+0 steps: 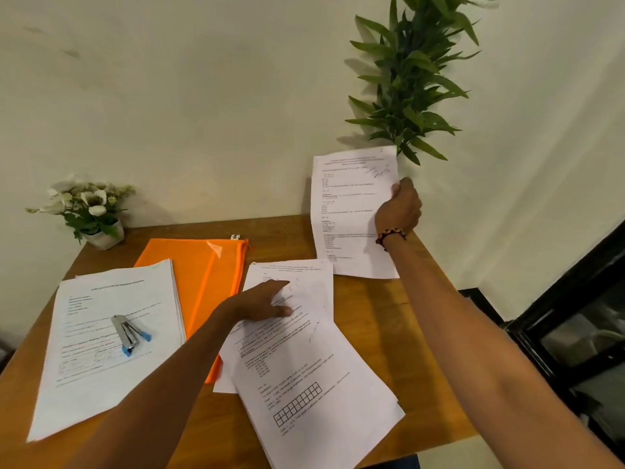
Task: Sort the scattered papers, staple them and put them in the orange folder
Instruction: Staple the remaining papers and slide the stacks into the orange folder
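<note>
While the right hand (399, 208) grips one printed sheet (351, 211) by its right edge and holds it upright above the far right corner of the bench (372, 306), the left hand (267, 301) lies with its fingers straight and spread on the top page of the loose papers (304, 360), pressing it down and holding nothing. Those papers lie fanned and crooked near the middle of the bench, their left edge overlapping the orange folder (203, 275), which lies flat and closed behind them. Left of the folder sits a tidier stack (111, 333) with the stapler (128, 333) resting on top of it.

The raised sheet is held at one edge only, so I judge it could bend, slip or crease if moved fast. The fanned pages hang near the front edge of the bench; a careless sweep of the left forearm could push them off or shuffle their order. Pages stapled before their corners line up would end up crooked. The stapler must come off the stack before it is lifted, or it could slide to the floor.
</note>
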`<state>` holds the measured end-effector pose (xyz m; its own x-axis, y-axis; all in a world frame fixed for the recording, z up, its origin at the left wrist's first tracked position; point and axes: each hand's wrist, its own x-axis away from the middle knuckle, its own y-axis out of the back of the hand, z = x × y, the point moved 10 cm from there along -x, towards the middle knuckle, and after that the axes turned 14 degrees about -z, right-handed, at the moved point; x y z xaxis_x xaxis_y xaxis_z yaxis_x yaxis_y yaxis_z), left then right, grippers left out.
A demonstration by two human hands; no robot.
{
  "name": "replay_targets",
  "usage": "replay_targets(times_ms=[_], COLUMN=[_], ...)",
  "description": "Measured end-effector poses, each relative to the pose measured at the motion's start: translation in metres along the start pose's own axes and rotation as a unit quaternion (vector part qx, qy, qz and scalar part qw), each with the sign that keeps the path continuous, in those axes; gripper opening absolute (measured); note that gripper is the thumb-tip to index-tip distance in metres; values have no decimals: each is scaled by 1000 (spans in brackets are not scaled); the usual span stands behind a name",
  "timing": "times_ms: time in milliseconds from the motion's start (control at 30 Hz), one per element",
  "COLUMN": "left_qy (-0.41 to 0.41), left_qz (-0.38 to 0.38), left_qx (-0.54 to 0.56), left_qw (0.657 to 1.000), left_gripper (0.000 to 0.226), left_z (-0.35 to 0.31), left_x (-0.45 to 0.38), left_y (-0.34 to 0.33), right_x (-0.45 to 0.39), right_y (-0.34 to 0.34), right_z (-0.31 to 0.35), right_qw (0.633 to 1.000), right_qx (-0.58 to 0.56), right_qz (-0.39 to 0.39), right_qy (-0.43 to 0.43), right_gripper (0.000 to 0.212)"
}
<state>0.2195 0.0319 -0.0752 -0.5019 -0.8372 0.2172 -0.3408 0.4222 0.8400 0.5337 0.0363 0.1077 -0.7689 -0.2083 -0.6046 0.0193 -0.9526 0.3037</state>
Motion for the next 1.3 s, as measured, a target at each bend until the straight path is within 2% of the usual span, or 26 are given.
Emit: replay_targets(times_ms=[133, 233, 333, 433, 567, 667, 733, 800, 933, 1000, 1133, 1200, 1300], left_qy=[-5, -7, -10, -15, -28, -49, -55, -67, -69, -75, -88, -87, -88], left_qz=[-4, -13, -14, -19, -14, -11, -4, 3, -17, -15, -23, -17, -30], left_qx=[10, 18, 24, 28, 31, 33, 33, 30, 45, 55, 54, 40, 10], left_qw=[1000, 1000, 1000, 999, 999, 998, 998, 997, 996, 996, 994, 995, 996], left_gripper=[81, 81, 80, 79, 65, 53, 59, 63, 62, 56, 83, 77, 68], left_z=[-1, 0, 0, -3, -10, -10, -2, -1, -1, -2, -3, -3, 0], left_x=[3, 5, 6, 9, 13, 17, 15, 12, 6, 1, -9, -16, -29], left_y=[0, 1, 1, 1, 4, 7, 6, 8, 26, 33, 41, 41, 43], right_x=[-31, -33, -31, -26, 1, 30, 56, 76, 114, 135, 172, 184, 204], right_y=[13, 18, 33, 35, 19, 7, -7, -16, -29, -32, -31, -31, -36], right_z=[-4, -24, -43, -59, -77, -82, -85, -92, -84, -77, -65, -63, -65], right_qw=[999, 999, 991, 988, 989, 993, 986, 979, 965, 950, 908, 890, 865], right_qx=[5, -2, -26, -25, -14, 9, -6, -11, 30, 68, 149, 156, 137], right_qz=[-30, -46, -102, -97, -28, 66, 147, 179, 244, 300, 391, 426, 483], right_qy=[19, -24, -80, -115, -147, -102, -78, -100, -91, -49, 33, 37, -3], right_gripper=[21, 21, 22, 21, 25, 27, 32, 35, 24, 20, 17, 21, 35])
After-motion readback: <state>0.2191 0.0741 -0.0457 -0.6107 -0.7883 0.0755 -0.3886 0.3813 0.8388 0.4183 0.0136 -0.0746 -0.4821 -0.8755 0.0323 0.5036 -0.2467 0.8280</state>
